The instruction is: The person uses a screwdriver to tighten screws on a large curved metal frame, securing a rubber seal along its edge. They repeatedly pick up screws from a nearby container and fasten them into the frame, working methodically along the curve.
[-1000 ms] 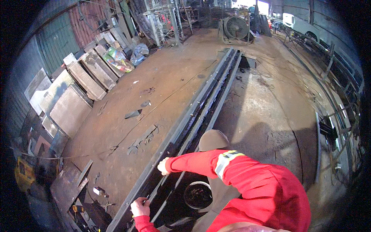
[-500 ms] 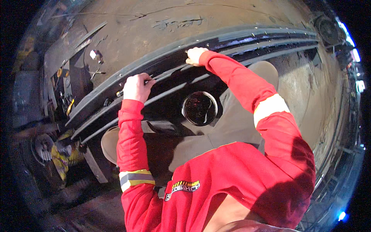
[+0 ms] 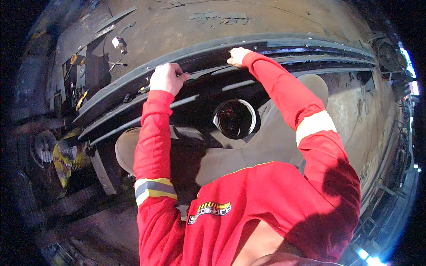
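Note:
Long dark metal rails (image 3: 117,107) with parallel raised edges lie across in front of me, with small bolts or studs along them. Over their left half, my left hand (image 3: 167,80) is closed around a slim dark tool; only its tip (image 3: 187,75) shows past the fingers. A small yellow piece (image 3: 144,89) sits beside that wrist; whether it belongs to the tool I cannot tell. Farther right, my right hand (image 3: 238,57) is curled at the rails, its fingertips pinched together on something too small to name.
A round can (image 3: 216,120) with a dark inside stands between my knees. Beyond the rails are a small white-topped object (image 3: 118,43) and a crossed metal piece (image 3: 117,65) on the brown floor. At left lie a disc-shaped part (image 3: 42,148) and a crumpled yellow bag (image 3: 66,162).
The view has shifted, so rails, can and floor items appear moved. Both hands stay at about the same places along the rails, fingers still closed.

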`<state>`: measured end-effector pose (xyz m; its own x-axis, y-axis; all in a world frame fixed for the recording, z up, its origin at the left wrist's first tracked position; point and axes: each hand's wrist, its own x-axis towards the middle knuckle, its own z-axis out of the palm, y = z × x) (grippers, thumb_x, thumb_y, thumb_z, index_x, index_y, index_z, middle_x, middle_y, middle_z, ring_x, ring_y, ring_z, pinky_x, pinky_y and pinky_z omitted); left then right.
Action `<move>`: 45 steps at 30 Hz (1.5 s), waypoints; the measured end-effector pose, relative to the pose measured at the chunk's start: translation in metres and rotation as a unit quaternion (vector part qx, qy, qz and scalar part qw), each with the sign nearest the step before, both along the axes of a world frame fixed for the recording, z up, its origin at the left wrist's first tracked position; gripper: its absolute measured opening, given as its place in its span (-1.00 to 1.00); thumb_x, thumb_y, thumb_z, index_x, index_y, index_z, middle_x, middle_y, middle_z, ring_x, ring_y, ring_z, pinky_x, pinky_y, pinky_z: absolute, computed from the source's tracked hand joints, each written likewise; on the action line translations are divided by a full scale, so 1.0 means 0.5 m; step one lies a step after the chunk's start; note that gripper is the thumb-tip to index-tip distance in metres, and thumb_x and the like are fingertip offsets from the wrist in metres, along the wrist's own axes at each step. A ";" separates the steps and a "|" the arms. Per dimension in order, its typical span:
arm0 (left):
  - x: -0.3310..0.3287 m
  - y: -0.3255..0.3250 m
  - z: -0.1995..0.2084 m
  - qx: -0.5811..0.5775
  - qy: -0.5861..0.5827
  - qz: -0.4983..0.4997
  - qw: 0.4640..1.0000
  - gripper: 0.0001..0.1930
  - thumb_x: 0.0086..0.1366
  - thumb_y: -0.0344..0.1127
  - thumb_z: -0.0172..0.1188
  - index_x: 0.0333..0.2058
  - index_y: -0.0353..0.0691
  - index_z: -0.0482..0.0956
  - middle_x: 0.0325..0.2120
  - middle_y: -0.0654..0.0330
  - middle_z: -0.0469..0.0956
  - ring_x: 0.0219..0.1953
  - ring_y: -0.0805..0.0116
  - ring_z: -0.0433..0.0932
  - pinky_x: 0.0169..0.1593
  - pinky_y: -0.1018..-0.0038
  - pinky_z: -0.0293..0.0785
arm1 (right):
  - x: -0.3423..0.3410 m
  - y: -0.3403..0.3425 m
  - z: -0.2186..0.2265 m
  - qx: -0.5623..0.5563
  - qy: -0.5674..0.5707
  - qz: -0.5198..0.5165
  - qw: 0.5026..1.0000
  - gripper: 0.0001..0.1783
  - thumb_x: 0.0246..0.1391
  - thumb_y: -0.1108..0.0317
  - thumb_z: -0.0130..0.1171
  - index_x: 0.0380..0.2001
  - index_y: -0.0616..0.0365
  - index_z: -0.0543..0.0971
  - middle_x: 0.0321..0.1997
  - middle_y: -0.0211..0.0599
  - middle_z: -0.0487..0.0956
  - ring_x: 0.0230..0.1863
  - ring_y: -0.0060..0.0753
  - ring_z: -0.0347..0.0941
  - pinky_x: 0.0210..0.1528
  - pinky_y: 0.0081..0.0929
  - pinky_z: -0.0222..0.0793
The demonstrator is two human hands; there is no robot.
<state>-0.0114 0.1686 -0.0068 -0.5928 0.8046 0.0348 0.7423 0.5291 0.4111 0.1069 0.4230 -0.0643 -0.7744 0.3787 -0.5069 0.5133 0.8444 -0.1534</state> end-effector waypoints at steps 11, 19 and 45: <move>0.000 -0.006 -0.010 0.027 -0.020 0.023 0.999 -0.72 -0.10 -0.10 0.39 -0.53 -0.19 0.62 -0.61 -0.01 0.54 -0.47 0.02 0.56 -0.33 0.28 0.47 | 0.003 0.003 -0.001 -0.008 0.000 0.001 1.000 -0.52 -0.02 0.01 0.06 -0.17 0.17 0.55 -0.09 0.02 0.54 -0.05 0.05 0.47 -0.01 -0.10 0.37; 0.023 -0.018 0.000 0.011 -0.006 -0.041 0.999 -0.73 -0.02 -0.10 0.31 -0.53 -0.21 0.60 -0.59 -0.02 0.55 -0.44 0.01 0.56 -0.31 0.23 0.47 | 0.020 -0.004 0.016 0.023 0.006 -0.001 1.000 -0.53 -0.01 0.02 0.02 -0.20 0.18 0.56 -0.11 0.05 0.54 -0.05 0.05 0.47 0.01 -0.11 0.36; -0.103 -0.090 -0.051 -0.239 0.005 0.189 0.952 -0.53 0.08 0.13 0.16 -0.16 -0.07 0.59 -0.16 0.05 0.57 -0.08 0.07 0.54 -0.02 0.14 0.41 | 0.012 0.001 0.024 0.007 0.027 0.033 0.999 -0.50 -0.04 -0.05 0.05 -0.27 0.19 0.57 -0.16 0.05 0.55 -0.07 0.06 0.47 -0.02 -0.11 0.36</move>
<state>-0.0627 0.1235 -0.0320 -0.8452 0.4590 -0.2738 0.4641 0.8844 0.0500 0.1129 0.4237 -0.0523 -0.8235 0.3330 -0.4594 0.4486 0.8779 -0.1676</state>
